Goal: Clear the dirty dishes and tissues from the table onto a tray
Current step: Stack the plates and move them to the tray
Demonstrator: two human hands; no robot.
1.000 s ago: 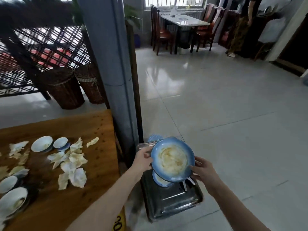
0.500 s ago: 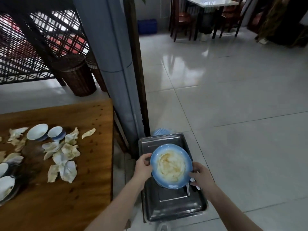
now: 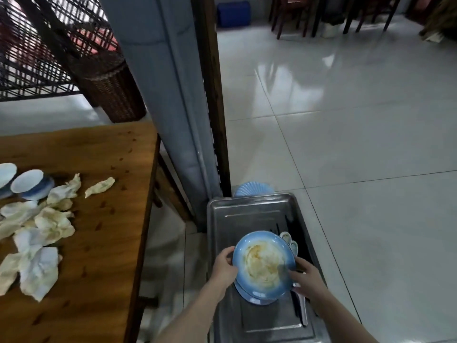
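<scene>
text: none legible | labels: none | numbers: none | signs: none

Blue plate (image 3: 263,266) smeared orange-brown; silver-grey metal tray (image 3: 247,214); yellow-stained white tissues (image 3: 49,224); blue-and-white bowls (image 3: 32,184); honey-brown wooden table (image 3: 103,268); glossy pale-grey floor tiles (image 3: 346,169).

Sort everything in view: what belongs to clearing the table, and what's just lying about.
For the job: blue plate, held by left hand and right hand; metal tray; crumpled tissues and small bowls on the wooden table.
Just lying about: wicker basket, blue crate, lattice screen.
</scene>
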